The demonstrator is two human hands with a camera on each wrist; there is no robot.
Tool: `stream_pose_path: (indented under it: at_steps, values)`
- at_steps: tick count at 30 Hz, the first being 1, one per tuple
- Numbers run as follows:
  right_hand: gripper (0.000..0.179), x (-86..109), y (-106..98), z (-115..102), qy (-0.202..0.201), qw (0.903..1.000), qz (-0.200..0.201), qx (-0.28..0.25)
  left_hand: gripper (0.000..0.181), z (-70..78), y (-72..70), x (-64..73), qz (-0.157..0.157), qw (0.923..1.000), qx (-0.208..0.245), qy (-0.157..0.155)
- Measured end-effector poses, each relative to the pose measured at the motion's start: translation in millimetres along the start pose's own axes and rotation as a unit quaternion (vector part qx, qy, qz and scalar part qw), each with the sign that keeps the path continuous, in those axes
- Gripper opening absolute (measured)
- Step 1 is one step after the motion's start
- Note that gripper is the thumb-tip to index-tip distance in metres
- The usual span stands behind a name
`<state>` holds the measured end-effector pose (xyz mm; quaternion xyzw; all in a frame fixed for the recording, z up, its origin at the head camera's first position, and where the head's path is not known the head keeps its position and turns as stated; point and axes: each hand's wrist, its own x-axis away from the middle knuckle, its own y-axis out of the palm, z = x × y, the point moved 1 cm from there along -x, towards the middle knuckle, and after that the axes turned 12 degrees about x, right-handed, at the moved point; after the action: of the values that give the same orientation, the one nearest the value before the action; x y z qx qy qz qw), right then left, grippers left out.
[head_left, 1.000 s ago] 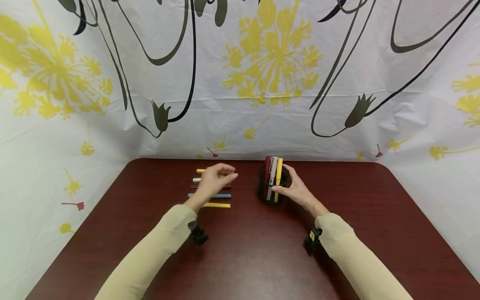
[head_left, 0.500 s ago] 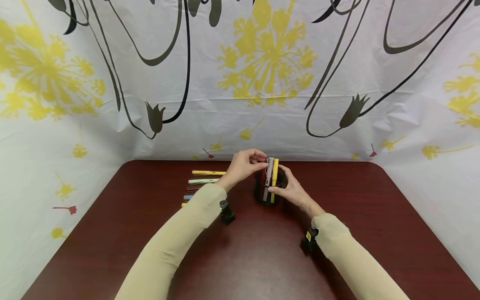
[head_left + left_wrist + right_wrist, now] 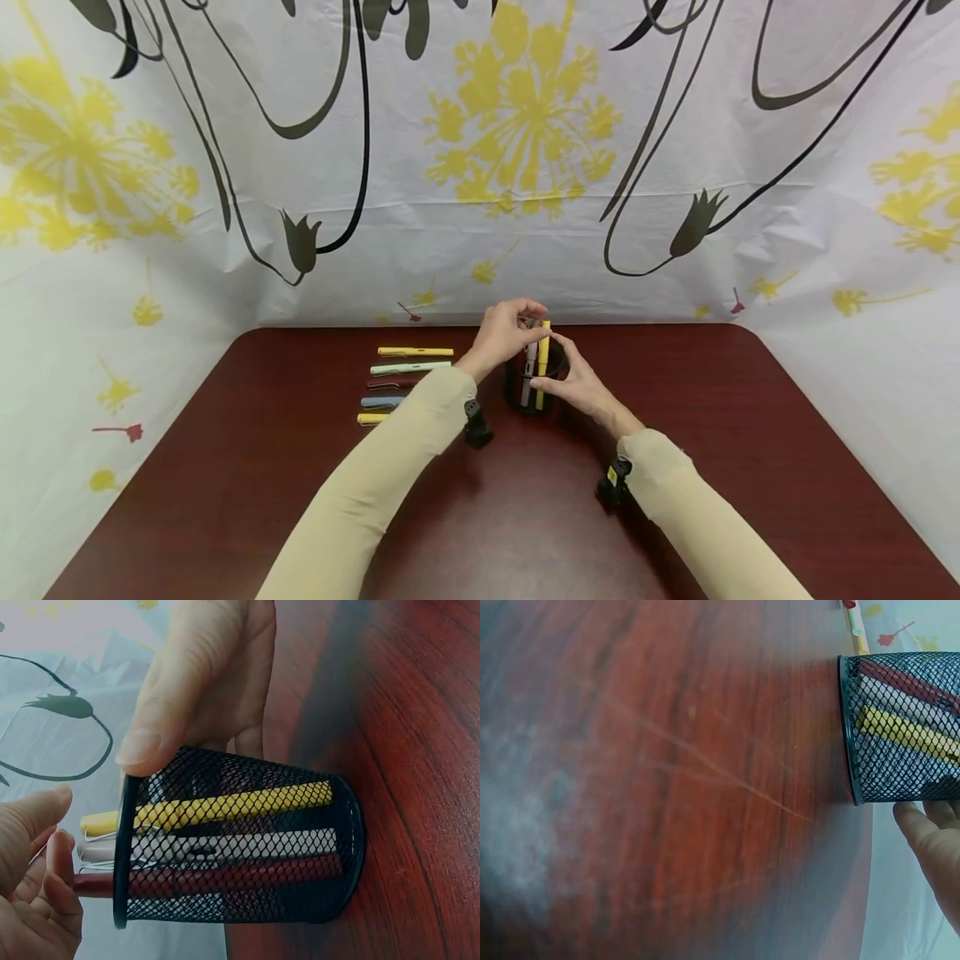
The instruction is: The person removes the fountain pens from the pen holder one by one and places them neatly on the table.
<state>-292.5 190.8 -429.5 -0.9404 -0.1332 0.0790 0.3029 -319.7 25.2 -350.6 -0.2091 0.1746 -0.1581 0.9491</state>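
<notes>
A reddish-brown wood-grain tabletop (image 3: 525, 517) lies before a white flower-printed sheet (image 3: 450, 242). Near the far edge, the right hand (image 3: 581, 383) grips an upright black mesh cup (image 3: 281, 904) holding red, grey and yellow pens (image 3: 101, 824); the left hand (image 3: 504, 335) is at their tops, pinching or not I cannot tell. Left lie five yellow, green, red and blue pens (image 3: 410, 367)

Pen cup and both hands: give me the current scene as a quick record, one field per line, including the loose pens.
Left hand: at the pen tops; whether it pinches one is unclear
Right hand: grips the pen cup near its rim
Cup: black mesh, upright on the table
In cup: yellow pen, grey pen, dark red pen
Loose row, far to near: far yellow pen, pale green pen, another dark red pen, blue pen, near yellow pen
Hidden: near three loose pens, partly, by the left sleeve
</notes>
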Motion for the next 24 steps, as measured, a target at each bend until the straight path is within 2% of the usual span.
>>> stream_pose_path:
  at_steps: [12, 17, 21, 24]
  values:
    - [0.091, 0.3, 2, 0, 0.012, 0.9999, -0.002, 0.005, 0.031, -0.1, 10.9, -6.4, -0.006, 0.9975, -0.067, 0.019]
    - [0.088, 6.2, -2, -15, 0.017, 0.9998, -0.009, -0.011, 0.031, -0.2, 11.0, -9.3, -0.008, 0.9931, -0.115, 0.020]
    - [0.086, 10.4, -5, -25, 0.012, 0.9997, -0.010, -0.016, 0.032, -0.7, 12.6, -10.4, -0.009, 0.9905, -0.135, 0.024]
    - [0.087, 7.7, -3, -17, 0.013, 0.9999, -0.007, -0.007, 0.032, -1.9, 14.8, -10.4, -0.008, 0.9887, -0.147, 0.029]
